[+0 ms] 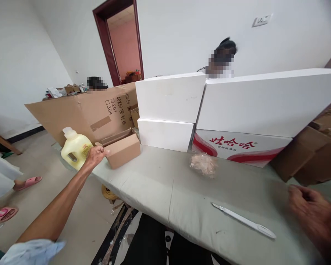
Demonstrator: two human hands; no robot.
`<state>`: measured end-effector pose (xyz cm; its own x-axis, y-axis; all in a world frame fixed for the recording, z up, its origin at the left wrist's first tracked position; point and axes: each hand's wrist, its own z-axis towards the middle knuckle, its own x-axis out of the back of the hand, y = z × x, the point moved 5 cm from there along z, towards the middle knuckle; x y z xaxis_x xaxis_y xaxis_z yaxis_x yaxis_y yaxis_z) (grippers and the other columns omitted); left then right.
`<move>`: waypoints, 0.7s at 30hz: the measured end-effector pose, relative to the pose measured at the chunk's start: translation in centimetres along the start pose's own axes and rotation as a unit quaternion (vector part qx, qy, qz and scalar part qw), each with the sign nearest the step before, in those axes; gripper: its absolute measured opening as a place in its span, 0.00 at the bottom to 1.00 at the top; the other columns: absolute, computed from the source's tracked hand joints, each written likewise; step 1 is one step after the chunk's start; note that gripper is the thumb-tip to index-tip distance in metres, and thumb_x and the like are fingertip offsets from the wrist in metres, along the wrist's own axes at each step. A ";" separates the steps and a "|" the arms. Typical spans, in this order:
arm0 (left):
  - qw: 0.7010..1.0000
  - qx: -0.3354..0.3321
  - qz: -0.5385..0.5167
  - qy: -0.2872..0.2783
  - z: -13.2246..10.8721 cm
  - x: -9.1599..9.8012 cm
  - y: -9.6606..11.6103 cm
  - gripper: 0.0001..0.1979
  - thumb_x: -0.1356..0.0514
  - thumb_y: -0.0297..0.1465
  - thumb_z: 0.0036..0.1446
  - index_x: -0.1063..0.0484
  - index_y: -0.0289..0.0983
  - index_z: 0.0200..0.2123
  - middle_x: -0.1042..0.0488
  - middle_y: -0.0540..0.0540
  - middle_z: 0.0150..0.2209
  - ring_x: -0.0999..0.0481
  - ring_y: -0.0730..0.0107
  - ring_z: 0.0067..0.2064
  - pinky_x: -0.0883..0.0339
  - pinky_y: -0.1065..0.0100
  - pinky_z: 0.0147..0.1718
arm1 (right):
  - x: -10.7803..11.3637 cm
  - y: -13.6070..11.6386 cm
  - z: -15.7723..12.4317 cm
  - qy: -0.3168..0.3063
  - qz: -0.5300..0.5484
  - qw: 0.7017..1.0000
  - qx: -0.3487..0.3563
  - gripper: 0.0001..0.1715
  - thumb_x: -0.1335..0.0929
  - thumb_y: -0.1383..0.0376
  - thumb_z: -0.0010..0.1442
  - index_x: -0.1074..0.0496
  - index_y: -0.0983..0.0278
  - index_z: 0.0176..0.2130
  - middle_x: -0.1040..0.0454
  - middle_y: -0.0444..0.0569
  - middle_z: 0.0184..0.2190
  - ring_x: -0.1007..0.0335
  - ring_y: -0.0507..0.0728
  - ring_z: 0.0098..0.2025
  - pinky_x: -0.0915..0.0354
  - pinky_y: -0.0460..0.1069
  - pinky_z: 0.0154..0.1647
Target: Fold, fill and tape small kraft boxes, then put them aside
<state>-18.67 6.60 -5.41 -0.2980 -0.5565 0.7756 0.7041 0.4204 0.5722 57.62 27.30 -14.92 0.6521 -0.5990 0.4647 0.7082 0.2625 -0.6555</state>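
Note:
My left hand (pixel 97 155) is closed on the near left edge of a small, open-topped cardboard box (pixel 124 151), which rests on the cloth-covered table (pixel 154 173). Right beside that hand stands a pale yellow jug (pixel 77 147) with a white cap. Over the table's right side, my right hand (pixel 314 209) is blurred, its fingers partly curled; whether it holds anything does not show. A white-handled scalpel (pixel 244 220) lies to the left of it, blade pointing left. Farther back is a crumpled clear plastic bundle (pixel 203 165).
White boxes (pixel 171 99) are stacked along the back, one with red print (pixel 234 147). A large brown cardboard sheet (pixel 93 114) stands at left, and brown cartons (pixel 314 151) at right. Two people's heads show behind; another person's slippered feet (pixel 30 183) are at left.

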 end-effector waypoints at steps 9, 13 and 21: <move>0.970 -0.131 -0.141 -0.148 -13.8 -3.0 5.7 0.22 0.34 0.53 0.48 0.31 0.42 0.22 0.34 0.52 0.25 0.38 0.68 0.27 0.42 0.67 0.27 | -4.6 -18.5 -13.2 -0.343 0.252 0.897 0.117 0.54 0.23 0.34 0.60 0.35 0.51 0.74 0.28 0.59 0.68 0.27 0.72 0.65 0.28 0.69 0.64; 0.945 -0.207 -0.172 -0.185 -16.8 -4.1 8.2 0.20 0.33 0.49 0.52 0.31 0.42 0.21 0.30 0.50 0.29 0.33 0.66 0.30 0.36 0.66 0.30 | -5.6 -22.1 -18.3 -0.440 0.286 0.836 0.160 0.77 0.19 0.34 0.54 0.57 0.50 0.83 0.52 0.59 0.82 0.49 0.76 0.80 0.43 0.72 0.77; 0.906 -0.326 -0.141 -0.229 -17.1 -4.2 7.1 0.10 0.32 0.41 0.58 0.21 0.43 0.30 0.21 0.47 0.35 0.23 0.61 0.37 0.27 0.62 0.42 | -5.4 -22.1 -18.6 -0.432 0.283 0.850 0.102 0.83 0.19 0.35 0.54 0.66 0.52 0.84 0.59 0.61 0.83 0.62 0.75 0.84 0.53 0.72 0.82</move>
<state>-1.35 -0.35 -9.14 -0.6565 -0.1579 0.7376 0.7451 -0.2875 0.6017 33.45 10.66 -14.00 0.7965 0.4238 0.4312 0.1895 0.5023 -0.8437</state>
